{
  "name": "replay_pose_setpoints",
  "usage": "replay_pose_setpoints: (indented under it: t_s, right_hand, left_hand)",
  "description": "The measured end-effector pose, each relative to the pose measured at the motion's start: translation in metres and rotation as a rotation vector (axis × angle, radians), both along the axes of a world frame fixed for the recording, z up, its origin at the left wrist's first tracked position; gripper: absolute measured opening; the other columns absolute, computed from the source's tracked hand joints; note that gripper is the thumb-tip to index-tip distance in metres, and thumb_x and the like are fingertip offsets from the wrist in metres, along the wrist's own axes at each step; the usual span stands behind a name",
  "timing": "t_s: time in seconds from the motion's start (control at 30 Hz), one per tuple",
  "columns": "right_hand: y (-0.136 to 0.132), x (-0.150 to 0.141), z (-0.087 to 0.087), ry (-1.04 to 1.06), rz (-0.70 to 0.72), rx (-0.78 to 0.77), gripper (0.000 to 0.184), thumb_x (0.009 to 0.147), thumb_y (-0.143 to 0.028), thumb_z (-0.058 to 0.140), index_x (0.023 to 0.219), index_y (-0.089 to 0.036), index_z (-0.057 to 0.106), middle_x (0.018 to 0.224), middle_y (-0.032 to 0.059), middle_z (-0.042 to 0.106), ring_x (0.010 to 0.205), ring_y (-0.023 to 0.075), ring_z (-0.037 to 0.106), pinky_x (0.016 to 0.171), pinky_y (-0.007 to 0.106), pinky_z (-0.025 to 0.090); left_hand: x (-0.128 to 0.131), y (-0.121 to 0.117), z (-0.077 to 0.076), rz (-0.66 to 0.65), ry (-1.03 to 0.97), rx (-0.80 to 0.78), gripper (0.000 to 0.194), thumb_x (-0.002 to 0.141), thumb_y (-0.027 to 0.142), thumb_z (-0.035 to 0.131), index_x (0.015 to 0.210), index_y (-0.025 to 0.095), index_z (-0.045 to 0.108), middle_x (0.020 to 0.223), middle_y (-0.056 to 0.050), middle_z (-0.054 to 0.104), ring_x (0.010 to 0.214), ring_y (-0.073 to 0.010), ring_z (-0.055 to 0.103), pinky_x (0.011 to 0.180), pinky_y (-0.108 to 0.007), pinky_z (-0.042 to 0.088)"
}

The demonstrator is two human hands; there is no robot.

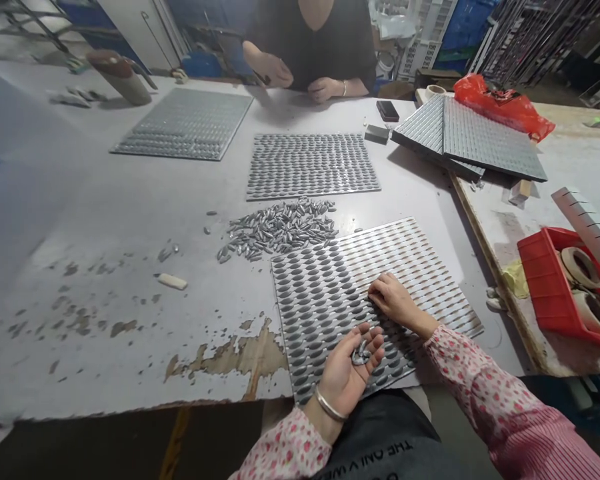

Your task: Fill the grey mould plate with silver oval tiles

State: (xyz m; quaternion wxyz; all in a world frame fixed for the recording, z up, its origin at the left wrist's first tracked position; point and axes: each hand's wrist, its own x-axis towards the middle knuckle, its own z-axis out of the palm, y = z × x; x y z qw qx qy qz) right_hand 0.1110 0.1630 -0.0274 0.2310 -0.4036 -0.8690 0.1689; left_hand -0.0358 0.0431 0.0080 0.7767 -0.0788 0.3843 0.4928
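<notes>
My left hand [347, 370] is palm up with curled fingers, cupping several small silver oval pieces [361, 353]. Above the patterned board [315, 287], the fingertips of my right hand [393, 299] are pinched together and touch its surface; whatever they hold is hidden. Dark silver ovals fill the rows on the board's left part. On its right part the slots are lighter, with brownish edges. Just beyond the board's far left corner lies a loose pile of silver oval pieces [285, 230].
Across the table a person [315, 50] sits behind a second patterned board [313, 167]. Another board [185, 123] lies far left, near a jug [120, 77]. Stacked boards [495, 140] and a red bin [550, 287] with tape rolls stand right. A whitish stick [173, 281] lies left.
</notes>
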Motion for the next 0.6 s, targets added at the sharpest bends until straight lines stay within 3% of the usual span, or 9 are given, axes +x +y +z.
replay_pose_setpoints:
  t_s: [0.1,0.23,0.3,0.43,0.6]
  right_hand:
    - [-0.01,-0.003,0.02,0.119,0.047,-0.082,0.013,0.089,-0.022,0.049,0.082,-0.019,0.059,0.083,0.006,0.055,0.083,0.0196,0.05,0.076,0.033,0.042]
    - [-0.029,-0.007,0.048,0.116,0.356,-0.213,0.016,0.087,-0.033,0.055,0.092,-0.021,0.064,0.089,0.0064,0.056,0.087,0.0194,0.051,0.077,0.032,0.042]
    - [-0.036,-0.009,0.055,0.106,0.424,-0.223,0.016,0.087,-0.034,0.055,0.091,-0.022,0.064,0.089,0.0061,0.057,0.085,0.0187,0.051,0.076,0.031,0.042]
    - [-0.042,-0.012,0.056,0.251,0.404,-0.218,0.019,0.09,-0.034,0.051,0.082,-0.02,0.06,0.079,0.0041,0.059,0.078,0.017,0.052,0.073,0.031,0.041]
    - [-0.045,-0.003,0.044,0.329,0.288,-0.191,0.012,0.088,-0.029,0.051,0.08,-0.021,0.054,0.076,0.0045,0.058,0.074,0.0182,0.052,0.067,0.032,0.042]
  left_hand:
    - [0.0,0.002,0.005,0.022,-0.009,0.025,0.019,0.084,0.006,0.044,0.094,0.009,0.059,0.093,-0.013,0.067,0.081,-0.0178,0.066,0.071,-0.03,0.054]
    - [0.002,0.006,0.012,0.07,0.019,0.07,0.019,0.087,0.015,0.046,0.095,0.009,0.063,0.093,-0.011,0.067,0.077,-0.0155,0.063,0.071,-0.03,0.053]
    - [0.003,0.008,0.013,0.077,-0.004,0.104,0.023,0.089,0.02,0.045,0.093,0.009,0.065,0.095,-0.011,0.066,0.079,-0.015,0.062,0.072,-0.029,0.053]
    - [0.004,0.005,0.008,0.08,-0.042,0.187,0.023,0.086,0.027,0.051,0.089,0.009,0.066,0.094,-0.011,0.065,0.08,-0.0149,0.061,0.075,-0.03,0.052]
    - [0.003,-0.002,-0.011,0.055,0.173,0.194,0.018,0.068,0.024,0.073,0.079,0.015,0.061,0.073,-0.001,0.061,0.06,-0.0094,0.056,0.054,-0.022,0.048]
